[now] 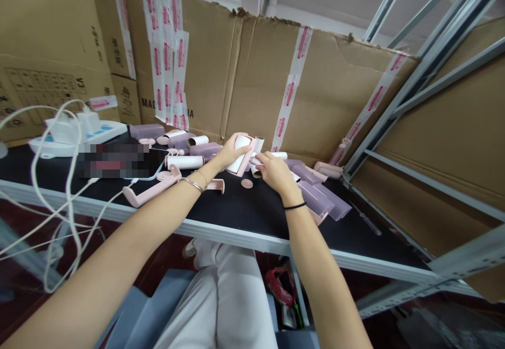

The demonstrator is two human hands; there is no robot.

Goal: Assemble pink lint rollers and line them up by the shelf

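Note:
My left hand (228, 154) is closed around a pink holder with a white roll (241, 155) in it, like a lint roller, tilted above the black tabletop (252, 212). Close to its right side, the fingers of my right hand (273, 172) are pinched together. A small pale pink piece shows at their tips, too little of it to name. Just below the two hands lies a pink round disc (246, 183). Left of them is another white roll (185, 162), and a pink curved holder (153, 191) rests near the front edge.
Lilac translucent covers (313, 199) lie to the right, with a thin tool (370, 222) beyond them. On the left are a power strip (51, 146), white cables (73, 207) and a flat device with a blurred screen (114, 160). A taped cardboard wall (256, 75) stands behind; metal shelf posts (398, 96) rise right.

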